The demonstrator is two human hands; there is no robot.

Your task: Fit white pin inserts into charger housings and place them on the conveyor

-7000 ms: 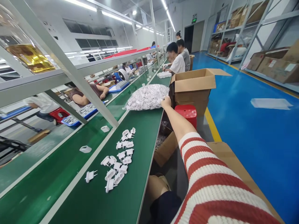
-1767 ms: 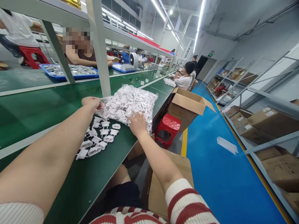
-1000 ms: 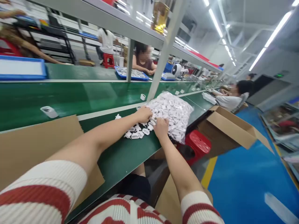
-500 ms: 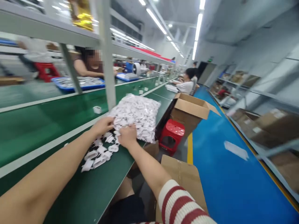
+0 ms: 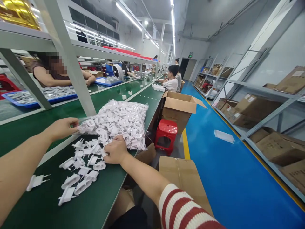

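Observation:
A clear plastic bag (image 5: 124, 119) full of white plug adapters lies on the green table (image 5: 102, 194). My left hand (image 5: 62, 128) pinches the bag's edge at its left end. At the bag's near side is my right hand (image 5: 116, 149), its fingers curled; what they hold, if anything, is hidden among the white pieces. A heap of loose white adapters (image 5: 83, 170) lies between and below my hands. One more adapter (image 5: 37, 182) sits apart at the left, beside my left forearm.
Beyond the table divider a person (image 5: 51, 71) leans by a blue tray (image 5: 35, 103). To the right are a red stool (image 5: 166, 127), an open carton (image 5: 179, 103) and a closer carton (image 5: 183, 175). A metal post (image 5: 69, 60) rises behind the bag.
My left hand has moved left, drawing the bag's edge out with it. My right hand has shifted slightly down and left. More loose adapters show, and the camera view has turned right.

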